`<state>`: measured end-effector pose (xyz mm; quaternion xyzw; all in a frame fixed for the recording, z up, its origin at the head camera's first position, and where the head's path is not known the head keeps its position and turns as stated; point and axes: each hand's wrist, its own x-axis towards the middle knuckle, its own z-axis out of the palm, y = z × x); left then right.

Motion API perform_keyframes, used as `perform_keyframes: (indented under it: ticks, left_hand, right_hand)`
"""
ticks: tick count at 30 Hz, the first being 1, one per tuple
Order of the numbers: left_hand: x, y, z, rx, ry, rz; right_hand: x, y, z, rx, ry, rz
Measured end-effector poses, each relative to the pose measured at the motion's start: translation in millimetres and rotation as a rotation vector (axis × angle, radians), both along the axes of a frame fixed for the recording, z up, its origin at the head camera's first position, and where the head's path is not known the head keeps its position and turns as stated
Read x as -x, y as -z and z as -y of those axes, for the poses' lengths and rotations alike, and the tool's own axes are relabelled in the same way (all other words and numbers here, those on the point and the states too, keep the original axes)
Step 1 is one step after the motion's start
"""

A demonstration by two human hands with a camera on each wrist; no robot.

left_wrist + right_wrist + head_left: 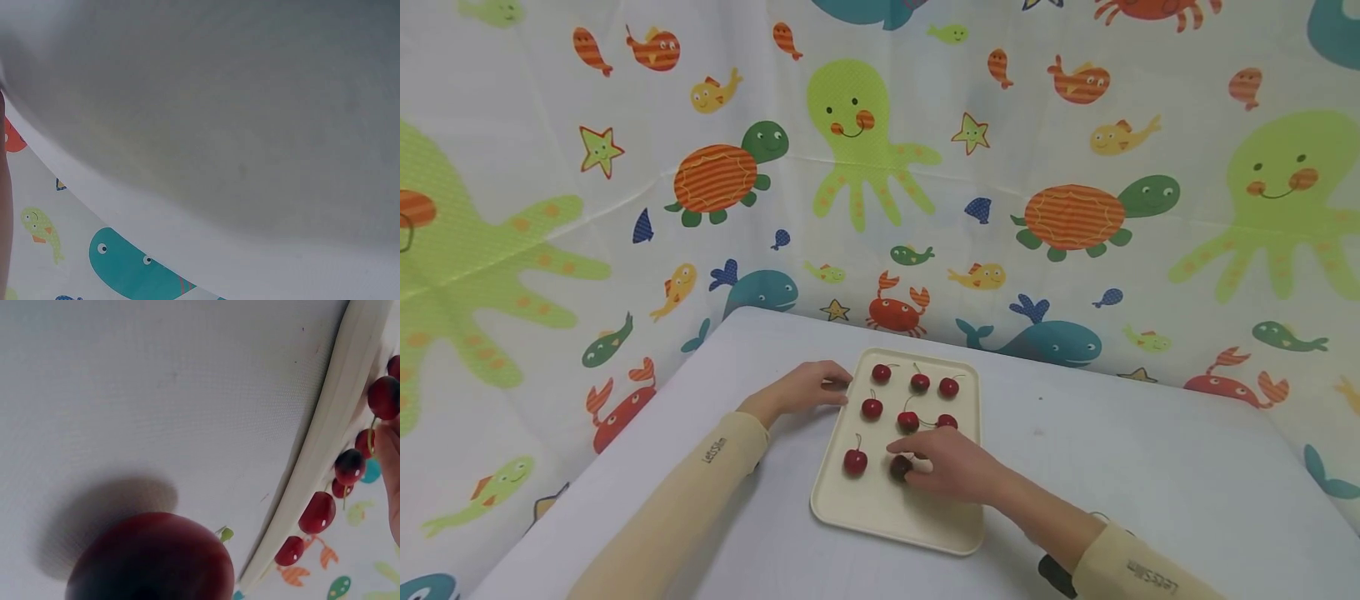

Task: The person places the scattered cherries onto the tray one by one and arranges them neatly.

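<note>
A cream rectangular tray (pixel 895 525) lies on the table with several red cherries set out in loose rows, most with their stems up. My right hand (pixel 955 467) reaches over the tray's right side and pinches a dark cherry (pixel 900 468) in the front row between thumb and fingers. Left of it sits another cherry (pixel 854 462). At the tray's upper left edge, my left hand (pixel 808 387) rests with its fingertips right at the rim. In the right wrist view, part of the right hand (pixel 390 475) shows at the right edge, beside a cherry (pixel 384 398).
A large cherry (pixel 153 562) is close to the right wrist camera, over the white tabletop (pixel 156 394). Behind the table hangs a curtain (pixel 917 192) printed with sea animals. The left wrist view shows mostly white table surface (pixel 237 125).
</note>
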<state>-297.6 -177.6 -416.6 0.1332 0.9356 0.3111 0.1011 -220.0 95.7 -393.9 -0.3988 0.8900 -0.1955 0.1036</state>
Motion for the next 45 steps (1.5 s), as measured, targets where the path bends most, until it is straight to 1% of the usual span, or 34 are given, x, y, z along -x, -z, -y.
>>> perform_keyframes:
  ticks: [5,9,13,17,21,24,26,28,31,38,42,45]
  left_hand:
    - [0.3,0.9,0.2,0.0,0.005,0.002]
    - [0.4,0.6,0.3,-0.002,0.004,0.003]
    - [0.8,0.3,0.1,-0.003,0.005,0.0]
    - [0.9,0.4,-0.3,0.002,0.002,0.001]
    - [0.4,0.1,-0.9,0.004,-0.002,0.004]
    - [0.1,-0.2,-1.0,0.006,-0.003,0.006]
    - [0.1,-0.1,-0.8,0.007,-0.004,0.007]
    - [0.2,0.1,-0.4,0.009,-0.003,0.006]
    - [0.3,0.5,0.1,0.013,-0.001,-0.001]
    - [0.7,1.5,1.5,0.012,-0.006,0.0]
    - [0.1,1.0,1.3,0.011,-0.002,0.002]
    - [-0.2,0.7,1.1,0.012,0.005,0.0]
  right_hand:
    - [-1.3,-2.8,-6.8,0.047,0.005,-0.01]
    - [-4.3,-4.8,-18.6,0.085,0.049,-0.027]
    - [-9.4,-6.6,-33.9,0.111,0.152,-0.01]
    - [-16.8,-8.3,-50.8,0.139,0.283,0.025]
    - [-23.1,-9.2,-67.8,0.155,0.416,0.02]
    - [-26.1,-10.2,-80.0,0.144,0.515,0.008]
    - [-28.1,-11.2,-88.4,0.134,0.566,0.007]
    - [-30.2,-12.8,-97.3,0.126,0.6,0.005]
    - [-33.9,-15.0,-110.6,0.119,0.617,-0.003]
    - [-40.1,-16.4,-137.7,0.094,0.624,-0.02]
    - [-44.4,-16.2,-153.0,0.069,0.628,0.002]
    - [-48.2,-15.6,-164.9,0.05,0.628,0.043]
